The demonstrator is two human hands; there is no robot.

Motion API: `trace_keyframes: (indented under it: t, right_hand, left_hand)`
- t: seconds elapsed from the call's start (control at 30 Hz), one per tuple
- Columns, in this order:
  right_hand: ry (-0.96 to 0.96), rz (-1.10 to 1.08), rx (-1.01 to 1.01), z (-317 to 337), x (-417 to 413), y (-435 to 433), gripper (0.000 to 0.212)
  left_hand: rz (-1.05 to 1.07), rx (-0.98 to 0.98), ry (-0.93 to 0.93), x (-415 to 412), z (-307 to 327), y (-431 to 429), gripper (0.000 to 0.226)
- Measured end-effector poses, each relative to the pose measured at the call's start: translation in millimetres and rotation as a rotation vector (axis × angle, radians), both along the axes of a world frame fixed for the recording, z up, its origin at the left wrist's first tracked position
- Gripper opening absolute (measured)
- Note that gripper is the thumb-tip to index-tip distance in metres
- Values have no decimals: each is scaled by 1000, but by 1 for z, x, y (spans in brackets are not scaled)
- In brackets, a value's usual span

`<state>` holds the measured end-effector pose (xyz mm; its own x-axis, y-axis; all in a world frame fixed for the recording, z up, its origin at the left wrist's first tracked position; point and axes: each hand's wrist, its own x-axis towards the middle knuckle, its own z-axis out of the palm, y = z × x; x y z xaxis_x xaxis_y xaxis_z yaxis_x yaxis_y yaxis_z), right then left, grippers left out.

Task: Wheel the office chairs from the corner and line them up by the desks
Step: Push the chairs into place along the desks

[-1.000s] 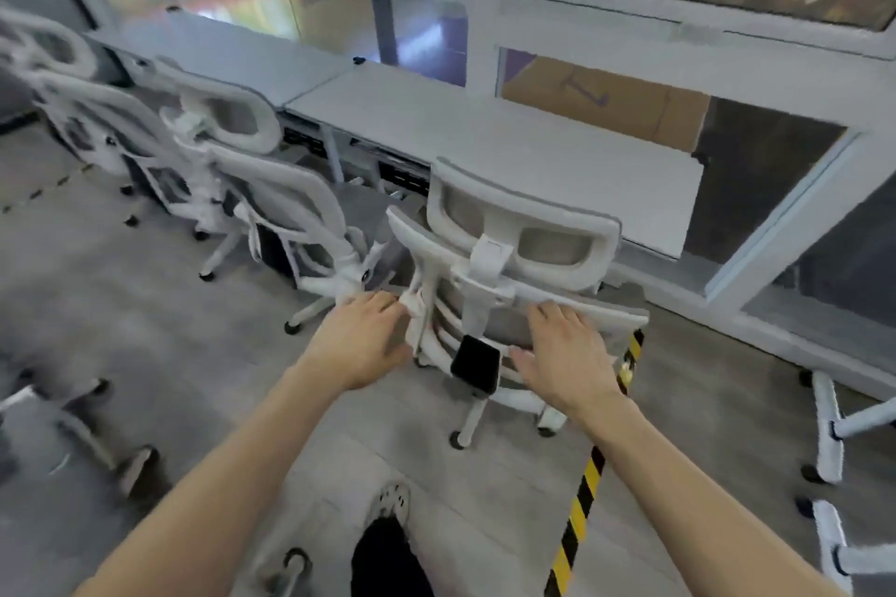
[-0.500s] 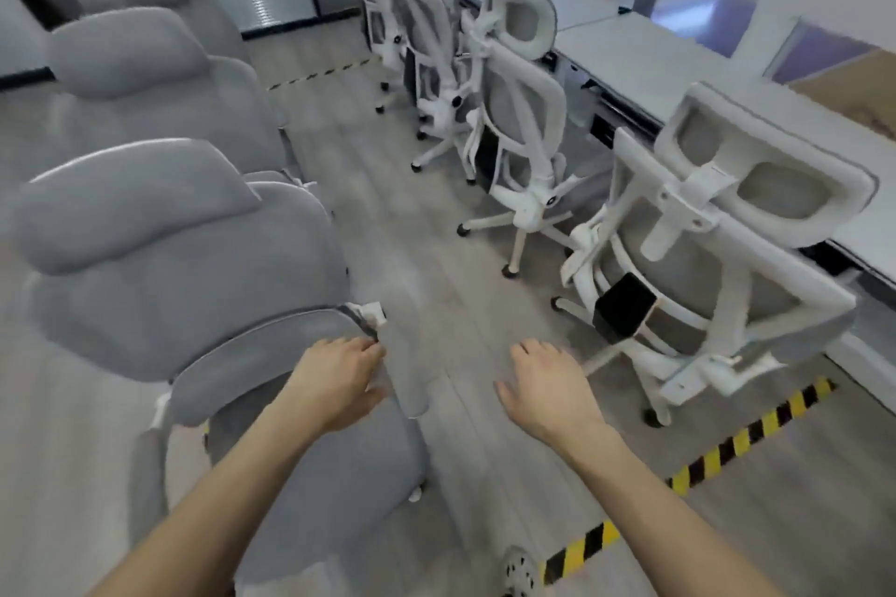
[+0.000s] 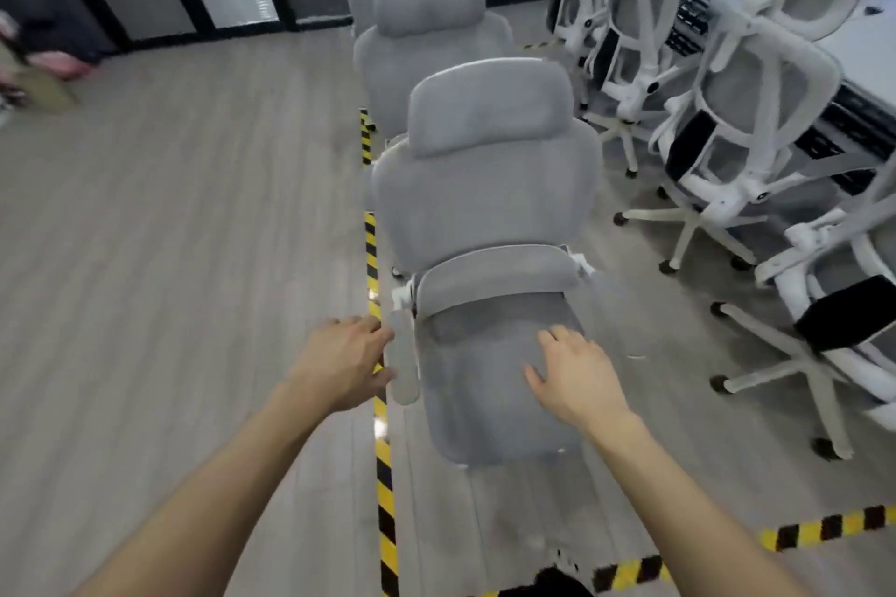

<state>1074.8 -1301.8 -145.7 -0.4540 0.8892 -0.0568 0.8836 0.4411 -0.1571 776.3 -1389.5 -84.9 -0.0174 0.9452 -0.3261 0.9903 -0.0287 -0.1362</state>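
Straight ahead, grey chair [image 3: 485,189] on the floor facing the person, beside striped tape [image 3: 383,475], left hand [image 3: 339,364] curled round its armrest [image 3: 405,364], right hand [image 3: 577,378] fingers spread over the seat [image 3: 485,383], contact unclear, white chairs [image 3: 756,102] lined along the surface [image 3: 863,44] at right.

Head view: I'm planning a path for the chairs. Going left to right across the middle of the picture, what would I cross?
First the wood floor → yellow-black floor tape → nearest grey padded chair → white mesh chair → desk.
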Motion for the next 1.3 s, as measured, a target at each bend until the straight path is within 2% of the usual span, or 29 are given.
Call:
trace_keyframes:
  t: [0.23,0.5,0.57,0.73,0.83,0.93,1.07,1.3]
  right_hand:
    - [5,-27,28,2,-127,17,30]
    - [83,-123,-4,-15,-298,142,29]
    - [87,-164,-30,-12,-330,173,37]
    - [34,-377,-12,1,-384,232,72]
    - [3,-517,-7,9,-414,259,77]
    - [-16,-657,-27,12,-434,289,66]
    - [-26,-823,-64,2,-452,310,32]
    - [-20,-1034,-128,-1,-473,287,18]
  left_hand:
    - [-34,35,21,-119,-3,18,53]
    - [-194,49,43,-241,-23,148,49]
    - [-237,20,56,-275,-19,185,48]
    - [-313,35,70,-340,-7,281,46]
    - [-414,64,70,-363,-6,332,38]
    - [-525,82,78,-378,-6,384,38]
    - [-710,107,89,-389,-4,442,39]
    - [-1013,108,27,-395,8,498,31]
